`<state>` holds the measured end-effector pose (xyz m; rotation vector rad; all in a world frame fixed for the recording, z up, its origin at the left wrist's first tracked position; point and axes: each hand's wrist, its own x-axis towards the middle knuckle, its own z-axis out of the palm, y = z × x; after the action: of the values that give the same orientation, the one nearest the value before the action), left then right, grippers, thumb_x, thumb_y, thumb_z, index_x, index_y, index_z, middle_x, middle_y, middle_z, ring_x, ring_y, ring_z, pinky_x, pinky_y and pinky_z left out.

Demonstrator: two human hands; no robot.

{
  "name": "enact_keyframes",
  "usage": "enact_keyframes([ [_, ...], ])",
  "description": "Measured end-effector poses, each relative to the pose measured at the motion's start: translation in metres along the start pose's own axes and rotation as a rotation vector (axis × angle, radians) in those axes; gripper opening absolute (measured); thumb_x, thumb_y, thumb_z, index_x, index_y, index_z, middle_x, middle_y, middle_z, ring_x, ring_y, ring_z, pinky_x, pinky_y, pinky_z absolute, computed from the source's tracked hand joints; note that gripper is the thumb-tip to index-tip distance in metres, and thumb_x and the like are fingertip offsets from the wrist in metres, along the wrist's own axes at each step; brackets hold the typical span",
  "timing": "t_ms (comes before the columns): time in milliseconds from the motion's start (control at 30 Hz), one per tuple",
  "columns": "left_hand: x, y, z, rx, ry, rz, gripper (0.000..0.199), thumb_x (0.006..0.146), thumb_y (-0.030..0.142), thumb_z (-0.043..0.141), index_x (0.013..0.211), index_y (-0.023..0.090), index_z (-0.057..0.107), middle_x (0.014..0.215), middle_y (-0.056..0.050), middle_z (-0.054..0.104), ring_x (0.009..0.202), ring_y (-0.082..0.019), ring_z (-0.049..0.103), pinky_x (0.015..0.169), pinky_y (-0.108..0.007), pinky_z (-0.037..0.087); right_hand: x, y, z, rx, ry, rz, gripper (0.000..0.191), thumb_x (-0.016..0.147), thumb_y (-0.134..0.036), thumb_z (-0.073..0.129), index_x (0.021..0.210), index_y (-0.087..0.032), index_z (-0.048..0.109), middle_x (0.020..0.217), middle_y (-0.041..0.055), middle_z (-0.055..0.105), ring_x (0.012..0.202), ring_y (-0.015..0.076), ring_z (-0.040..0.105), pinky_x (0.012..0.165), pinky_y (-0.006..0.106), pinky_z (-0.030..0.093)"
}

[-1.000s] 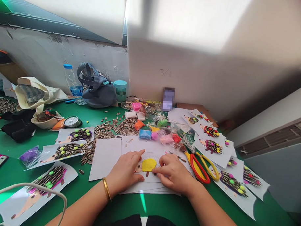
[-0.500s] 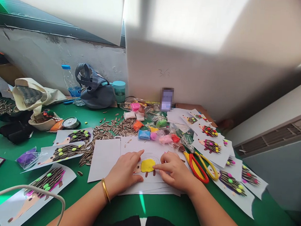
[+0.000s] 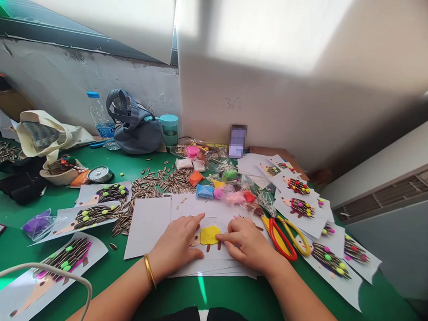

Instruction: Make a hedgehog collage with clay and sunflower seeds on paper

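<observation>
A flattened patch of yellow modelling clay (image 3: 209, 235) covers the body of a hedgehog drawn on a white paper sheet (image 3: 210, 268). Brown clay legs show below the patch. My right hand (image 3: 244, 240) touches the patch's right edge with its outstretched index finger, the other fingers loosely bent and holding nothing. On the left side of the drawing, my left hand (image 3: 178, 236) lies on the paper with thumb and fingers apart. It partly covers the hedgehog's head.
Sunflower seeds (image 3: 164, 182) lie in a heap behind the paper, beside bagged clay such as a blue packet (image 3: 205, 192). Scissors (image 3: 283, 238) rest by my right hand. Finished hedgehog cards (image 3: 300, 208) are on both sides. A cable (image 3: 55, 269) crosses the lower left.
My right index fingertip has shifted slightly left on the yellow clay, and the other fingers have changed their bend a little. My left hand has stayed in place.
</observation>
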<state>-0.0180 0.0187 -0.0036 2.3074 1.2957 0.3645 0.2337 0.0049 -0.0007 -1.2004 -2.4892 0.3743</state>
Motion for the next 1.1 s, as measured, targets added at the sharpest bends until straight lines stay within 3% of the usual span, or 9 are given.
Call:
enact_keyframes([
  [200,-0.001,0.0,-0.006,0.104,-0.059,0.124,0.058,0.073,0.034,0.079,0.128,0.038,0.059,0.112,-0.005,0.06,0.101,-0.026,0.057,0.087,-0.042,0.046,-0.001,0.002,-0.002,0.025,0.031,0.013,0.03,0.087,-0.015,0.056,0.106,-0.029,0.075,0.084,0.0037,0.056,0.085,0.0185,0.052,0.078,0.035,0.037],
  [333,-0.003,0.003,-0.01,0.161,-0.069,0.173,0.041,0.082,0.042,0.069,0.122,0.039,0.063,0.108,-0.006,0.058,0.099,-0.026,0.055,0.086,-0.043,0.045,-0.001,0.005,0.001,0.017,0.037,0.013,0.035,0.088,-0.015,0.055,0.115,-0.03,0.071,0.085,0.0037,0.056,0.085,0.0184,0.052,0.078,0.034,0.037],
  [433,-0.003,0.005,-0.009,0.186,-0.054,0.183,0.035,0.084,0.042,0.067,0.119,0.039,0.065,0.107,-0.005,0.057,0.099,-0.026,0.055,0.086,-0.043,0.045,-0.001,0.005,0.002,-0.013,0.015,0.03,0.032,0.088,-0.017,0.056,0.112,-0.031,0.073,0.083,0.0036,0.056,0.084,0.0185,0.051,0.077,0.034,0.036],
  [533,-0.003,0.006,-0.007,0.214,-0.04,0.182,0.034,0.083,0.04,0.068,0.117,0.039,0.065,0.106,-0.005,0.057,0.099,-0.025,0.054,0.086,-0.043,0.045,0.0,0.003,0.001,-0.016,0.013,0.039,0.031,0.088,-0.016,0.055,0.11,-0.03,0.073,0.082,0.0039,0.056,0.084,0.0188,0.051,0.077,0.034,0.035],
  [700,-0.004,0.011,-0.002,0.26,0.011,0.217,0.038,0.082,0.039,0.07,0.119,0.035,0.063,0.121,-0.005,0.058,0.112,-0.028,0.051,0.093,-0.046,0.043,0.001,-0.001,0.003,-0.016,-0.013,0.046,0.039,0.089,-0.018,0.055,0.125,-0.031,0.064,0.085,0.0039,0.058,0.086,0.0202,0.051,0.077,0.034,0.034],
  [867,-0.006,0.018,0.002,0.278,-0.003,0.29,0.045,0.081,0.042,0.071,0.121,0.025,0.059,0.123,-0.004,0.063,0.118,-0.027,0.051,0.103,-0.046,0.038,0.001,0.001,0.007,-0.003,0.011,0.072,0.037,0.09,-0.017,0.053,0.122,-0.032,0.066,0.084,0.0034,0.058,0.085,0.0197,0.051,0.077,0.034,0.035],
  [1100,-0.008,0.024,0.006,0.278,0.024,0.292,0.056,0.081,0.042,0.072,0.129,0.022,0.051,0.126,-0.008,0.063,0.119,-0.028,0.054,0.113,-0.053,0.028,0.003,-0.003,0.007,0.003,0.024,0.069,0.035,0.088,-0.017,0.056,0.119,-0.029,0.066,0.086,0.004,0.059,0.086,0.0207,0.051,0.078,0.036,0.035],
])
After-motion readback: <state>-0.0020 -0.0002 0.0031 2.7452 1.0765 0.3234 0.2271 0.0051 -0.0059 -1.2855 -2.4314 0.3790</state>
